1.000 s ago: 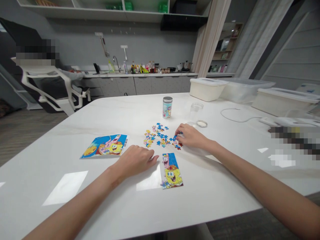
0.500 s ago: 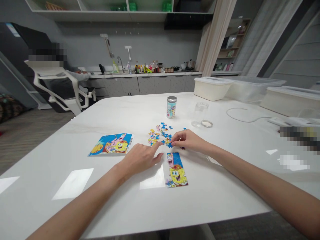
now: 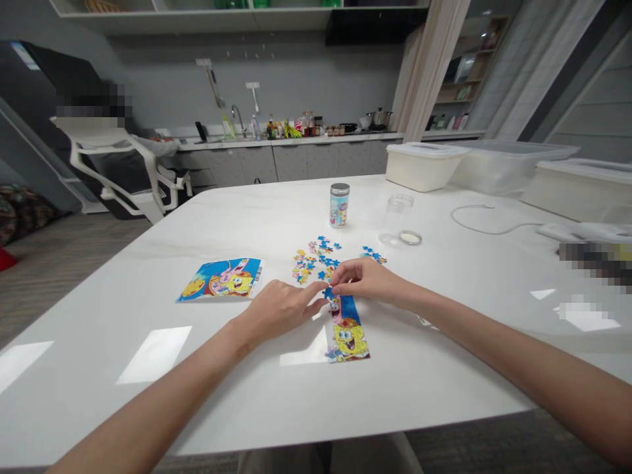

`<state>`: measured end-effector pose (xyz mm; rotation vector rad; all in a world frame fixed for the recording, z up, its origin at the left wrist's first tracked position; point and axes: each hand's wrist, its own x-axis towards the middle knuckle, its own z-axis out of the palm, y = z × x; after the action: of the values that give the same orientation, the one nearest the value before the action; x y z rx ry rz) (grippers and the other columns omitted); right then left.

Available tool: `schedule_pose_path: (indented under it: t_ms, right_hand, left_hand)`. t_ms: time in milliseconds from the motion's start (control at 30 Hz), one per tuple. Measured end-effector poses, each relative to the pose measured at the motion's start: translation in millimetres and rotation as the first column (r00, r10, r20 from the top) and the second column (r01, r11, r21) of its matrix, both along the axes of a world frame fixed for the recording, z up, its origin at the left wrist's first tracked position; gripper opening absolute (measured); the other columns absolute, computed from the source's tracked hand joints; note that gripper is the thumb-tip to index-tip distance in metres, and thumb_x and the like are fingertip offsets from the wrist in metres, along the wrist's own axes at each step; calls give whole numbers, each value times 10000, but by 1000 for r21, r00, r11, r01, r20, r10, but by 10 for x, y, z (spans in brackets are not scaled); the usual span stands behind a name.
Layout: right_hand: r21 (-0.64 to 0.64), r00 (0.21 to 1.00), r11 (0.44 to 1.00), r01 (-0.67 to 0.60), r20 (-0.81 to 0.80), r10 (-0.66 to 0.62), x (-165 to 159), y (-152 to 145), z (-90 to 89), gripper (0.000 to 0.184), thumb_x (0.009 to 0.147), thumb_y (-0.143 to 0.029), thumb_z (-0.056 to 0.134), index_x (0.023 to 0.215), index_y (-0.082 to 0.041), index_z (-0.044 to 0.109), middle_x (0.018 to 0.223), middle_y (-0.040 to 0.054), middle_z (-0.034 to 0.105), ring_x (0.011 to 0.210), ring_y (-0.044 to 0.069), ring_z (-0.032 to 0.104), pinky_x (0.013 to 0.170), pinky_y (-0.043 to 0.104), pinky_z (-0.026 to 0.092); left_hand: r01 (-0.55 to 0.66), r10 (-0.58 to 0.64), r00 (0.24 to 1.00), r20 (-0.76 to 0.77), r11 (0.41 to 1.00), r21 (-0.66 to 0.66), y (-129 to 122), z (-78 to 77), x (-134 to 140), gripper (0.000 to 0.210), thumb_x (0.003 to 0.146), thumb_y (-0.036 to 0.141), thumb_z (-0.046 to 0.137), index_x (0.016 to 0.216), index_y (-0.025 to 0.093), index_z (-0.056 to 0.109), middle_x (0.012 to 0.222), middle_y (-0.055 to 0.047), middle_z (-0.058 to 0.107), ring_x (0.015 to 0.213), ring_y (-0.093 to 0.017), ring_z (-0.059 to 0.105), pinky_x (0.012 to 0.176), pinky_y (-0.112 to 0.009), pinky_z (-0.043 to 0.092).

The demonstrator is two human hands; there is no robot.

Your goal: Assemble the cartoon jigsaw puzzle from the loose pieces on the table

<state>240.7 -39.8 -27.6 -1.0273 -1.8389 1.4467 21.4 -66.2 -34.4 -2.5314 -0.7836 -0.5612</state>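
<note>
The joined strip of a cartoon jigsaw puzzle (image 3: 349,337) lies flat on the white table. At its top left corner is a blue puzzle piece (image 3: 327,293), partly hidden by fingers. My right hand (image 3: 368,280) pinches this piece from the right. My left hand (image 3: 286,308) reaches it from the left, index fingertip and thumb tip closing on its edge. Just beyond my fingers, loose puzzle pieces (image 3: 303,268) lie in a pile. Several blue pieces (image 3: 370,252) sit apart, behind my right hand. A picture sheet (image 3: 222,280) showing the cartoon lies left of my left hand.
A printed can with a metal lid (image 3: 339,206) stands behind the pile. Right of it are a clear plastic jar (image 3: 399,204) and a ring-shaped lid (image 3: 410,237). Storage boxes (image 3: 424,168) and a cable (image 3: 486,230) occupy the right side. A person sits in a chair (image 3: 118,158) beyond the table.
My right hand has brought the blue piece from the pile toward me, to the strip's top edge. My left fingertips have moved in to meet it. The separate blue pieces are now uncovered.
</note>
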Motion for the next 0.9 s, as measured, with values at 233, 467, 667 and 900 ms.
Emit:
schedule_pose_path:
  t_ms: [233,467,667,900]
  right_hand:
    - [370,930,918,-144,368,-2,126,-55,154,165,873,-259,547,841,-170,682,564,-5,653,518,99,539,561,237,397]
    - [476,756,684,-553,631,172,241,-71,208,285,913,-275,479,847,-191,743,601,4,639,503,91,451,555,239,339]
    - [477,725,657,-583,671,155,229,-88,214,425,941,-333,437,617,-176,664,465,-32,485,455,84,275,550,253,286]
    - [458,732,684,-568,661,166,230,-94,217,412,937,-333,443,641,-168,678,484,-23,500,451,83,297,528,255,261]
  left_hand:
    - [-92,78,992,-102,986,-139,17,-18,-10,345,976,430,375,997,184,616,450,25,547,382,-115,450,426,-245,197]
    - [-158,113,985,-131,892,-423,0,51,29,262,934,399,482,1059,212,617,522,39,588,470,-121,511,484,-240,276]
    - [-162,121,986,-112,828,-537,-12,79,49,269,937,407,466,1019,211,631,515,43,588,481,-117,510,506,-238,295]
    - [-129,96,991,-90,845,-518,-14,62,28,306,931,420,466,1037,190,638,494,46,575,459,-110,493,498,-240,295]
